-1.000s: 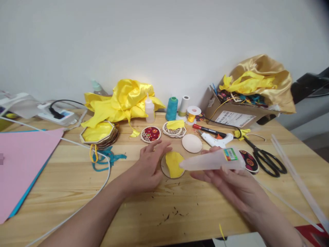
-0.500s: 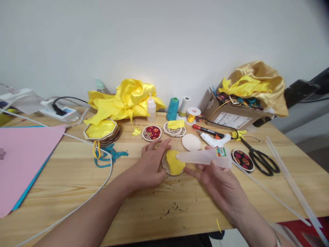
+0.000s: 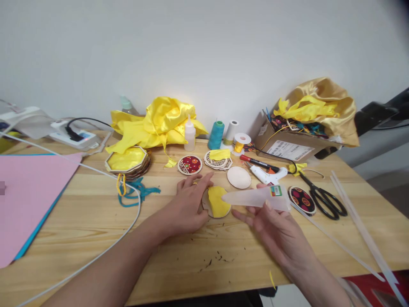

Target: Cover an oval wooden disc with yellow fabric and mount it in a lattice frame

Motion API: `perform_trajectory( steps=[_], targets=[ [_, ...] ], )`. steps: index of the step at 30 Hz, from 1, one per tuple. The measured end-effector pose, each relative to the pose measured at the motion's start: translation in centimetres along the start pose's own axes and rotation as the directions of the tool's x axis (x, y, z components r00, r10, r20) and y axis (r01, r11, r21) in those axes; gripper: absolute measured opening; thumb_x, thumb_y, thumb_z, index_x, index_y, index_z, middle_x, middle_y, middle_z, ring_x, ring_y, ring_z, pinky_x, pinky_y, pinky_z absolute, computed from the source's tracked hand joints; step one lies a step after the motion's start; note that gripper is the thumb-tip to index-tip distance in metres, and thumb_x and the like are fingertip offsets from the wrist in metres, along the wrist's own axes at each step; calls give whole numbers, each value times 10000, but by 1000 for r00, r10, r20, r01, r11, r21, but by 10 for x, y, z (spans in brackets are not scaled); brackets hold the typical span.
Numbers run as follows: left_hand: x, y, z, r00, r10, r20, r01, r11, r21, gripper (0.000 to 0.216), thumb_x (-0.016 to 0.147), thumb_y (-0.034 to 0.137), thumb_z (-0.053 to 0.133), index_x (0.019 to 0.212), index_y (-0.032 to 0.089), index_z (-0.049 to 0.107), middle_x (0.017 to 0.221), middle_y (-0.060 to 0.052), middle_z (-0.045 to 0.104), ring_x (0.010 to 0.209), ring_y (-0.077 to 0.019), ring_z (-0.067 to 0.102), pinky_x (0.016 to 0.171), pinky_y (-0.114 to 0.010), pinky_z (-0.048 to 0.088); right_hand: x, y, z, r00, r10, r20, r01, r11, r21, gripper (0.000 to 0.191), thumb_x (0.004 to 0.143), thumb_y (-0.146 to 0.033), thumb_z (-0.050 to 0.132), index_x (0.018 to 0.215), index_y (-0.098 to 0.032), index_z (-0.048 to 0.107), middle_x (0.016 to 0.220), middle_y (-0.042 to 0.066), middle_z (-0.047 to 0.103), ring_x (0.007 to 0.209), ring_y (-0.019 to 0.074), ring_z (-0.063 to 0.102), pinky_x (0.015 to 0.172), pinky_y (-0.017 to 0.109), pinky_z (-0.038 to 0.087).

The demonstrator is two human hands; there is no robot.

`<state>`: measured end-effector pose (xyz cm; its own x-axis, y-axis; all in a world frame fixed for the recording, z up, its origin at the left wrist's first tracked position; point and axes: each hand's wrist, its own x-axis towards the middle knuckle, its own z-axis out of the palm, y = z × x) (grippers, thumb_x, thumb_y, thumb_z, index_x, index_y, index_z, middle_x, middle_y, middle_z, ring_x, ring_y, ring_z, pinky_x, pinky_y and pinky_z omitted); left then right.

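My left hand [image 3: 188,202] lies on the wooden table [image 3: 191,251] with its fingers stretched out, their tips touching the left edge of a round wooden disc [image 3: 205,204] covered with a piece of yellow fabric [image 3: 217,201]. My right hand [image 3: 271,226] holds a translucent glue bottle [image 3: 255,198] sideways, its nozzle pointing left over the yellow fabric. The bottle carries a small green and red label near its base.
Behind the disc lie a plain wooden disc [image 3: 238,177], patterned discs [image 3: 189,164], a glue gun [image 3: 267,174], a red marker [image 3: 255,162], scissors [image 3: 324,197], thread spools [image 3: 216,134], yellow satin [image 3: 159,123], a cardboard box [image 3: 287,145]. Pink paper [image 3: 28,192] and a white cable [image 3: 105,238] are left.
My right hand has drawn in toward the disc with the glue bottle, bringing its nozzle over the yellow fabric. The left hand stays at the disc's edge. The camera shifted slightly.
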<state>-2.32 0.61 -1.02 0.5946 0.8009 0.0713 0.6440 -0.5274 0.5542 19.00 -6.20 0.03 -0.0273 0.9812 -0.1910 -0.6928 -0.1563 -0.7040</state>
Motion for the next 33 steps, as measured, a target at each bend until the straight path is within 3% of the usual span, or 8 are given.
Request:
perform_trajectory(
  steps=[8, 11, 13, 18, 22, 26, 29, 33],
  targets=[
    [0, 1, -2, 994, -106, -37, 110, 990, 93, 825, 714, 259, 544, 1451, 136, 196, 1279, -142, 522, 1263, -364, 322, 1033, -528, 224, 28, 4, 11, 999, -31, 33, 29, 998, 55, 242, 768, -193, 722, 985, -272, 648, 744, -62, 649, 701, 97, 579, 884, 450, 494],
    [0, 0, -2, 983, -179, -51, 184, 973, 138, 869, 740, 405, 568, 1461, 126, 171, 1222, -150, 556, 1258, -403, 318, 1018, -553, 225, 45, 5, 18, 999, -25, 37, 24, 999, 24, 113, 734, -201, 750, 802, -218, 661, 713, -53, 644, 690, 109, 576, 842, 455, 508],
    [0, 1, -2, 975, -215, -50, 220, 963, 156, 911, 726, 473, 588, 1460, 124, 176, 1199, -158, 568, 1235, -414, 340, 995, -561, 248, 58, 7, 24, 999, -10, 42, 10, 1000, -10, 134, 700, -222, 776, 717, -199, 645, 698, -44, 637, 682, 117, 572, 807, 443, 518],
    [0, 2, -5, 966, -250, -66, 258, 953, 156, 953, 681, 510, 634, 1451, 161, 192, 1239, -166, 549, 1198, -403, 393, 956, -554, 291, 78, 5, 39, 997, -4, 75, 12, 995, -102, 173, 667, -253, 793, 751, -229, 644, 763, -54, 633, 654, 98, 541, 755, 393, 524],
    [0, -2, -15, 948, -309, -80, 316, 942, 109, 974, 673, 546, 635, 1448, 172, 177, 1335, -166, 497, 1274, -426, 326, 989, -581, 261, 65, -12, 39, 996, -62, 71, 71, 989, -129, 165, 668, -268, 792, 745, -236, 650, 723, -59, 634, 667, 107, 564, 865, 459, 491],
    [-3, -9, -29, 976, -215, 10, 215, 976, 31, 714, 778, 339, 536, 1423, 211, 258, 1378, -108, 488, 1321, -358, 294, 1034, -550, 247, 34, -26, 25, 987, -148, 57, 156, 973, -171, 157, 710, -249, 763, 841, -241, 677, 727, -30, 652, 731, 140, 588, 958, 509, 447],
    [-4, -13, -33, 978, -163, 126, 163, 987, 10, 859, 691, 296, 621, 1446, 248, 213, 1393, -71, 493, 1302, -344, 305, 1035, -544, 247, 15, -26, 13, 987, -160, 26, 162, 977, -141, 246, 735, -253, 745, 967, -272, 665, 740, -32, 641, 730, 139, 578, 962, 540, 447],
    [-4, -12, -30, 974, -164, 156, 162, 986, 24, 957, 674, 306, 654, 1470, 285, 124, 1430, -37, 467, 1311, -346, 271, 1035, -570, 206, 7, -23, 4, 982, -187, -7, 186, 977, -106, 211, 752, -246, 733, 947, -291, 667, 721, -36, 632, 722, 133, 578, 951, 526, 466]
  ],
)
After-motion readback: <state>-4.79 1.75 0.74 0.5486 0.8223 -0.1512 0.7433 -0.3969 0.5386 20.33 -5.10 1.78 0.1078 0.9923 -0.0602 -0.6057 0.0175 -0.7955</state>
